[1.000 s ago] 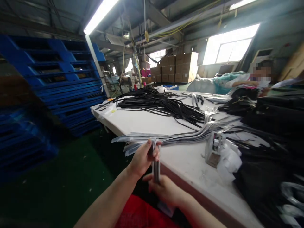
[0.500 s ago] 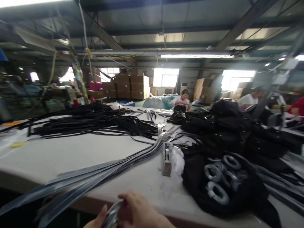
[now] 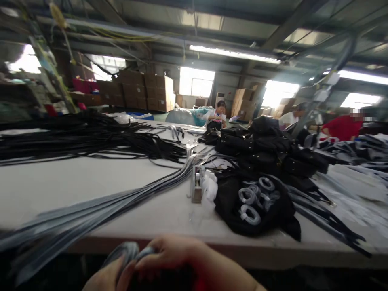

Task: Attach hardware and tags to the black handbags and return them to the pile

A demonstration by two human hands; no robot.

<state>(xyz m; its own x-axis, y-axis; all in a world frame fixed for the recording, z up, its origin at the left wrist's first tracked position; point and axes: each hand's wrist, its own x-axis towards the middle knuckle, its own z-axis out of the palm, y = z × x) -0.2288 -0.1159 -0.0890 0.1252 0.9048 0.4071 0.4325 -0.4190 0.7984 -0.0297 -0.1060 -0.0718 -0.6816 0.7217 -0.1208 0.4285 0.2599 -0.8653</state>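
At the table's front edge, my left hand and my right hand are both closed on a coiled strap, grey and shiny as if in clear plastic. Part of the coil is hidden by my fingers. Beyond my hands, long plastic-covered straps run across the table and hang over its front edge. Several similar coils lie on a black cloth item to the right. A tape dispenser stands between the long straps and the black cloth, beside crumpled white plastic.
A heap of loose black straps covers the back left of the table. Black bags are piled at the back right. Other people sit beyond, one in a red top. Cardboard boxes are stacked by the far wall.
The view has turned right and tilted down, bringing the person in red and the table's right side further into sight. My hands have shifted on the coil, which shows more of its loop.
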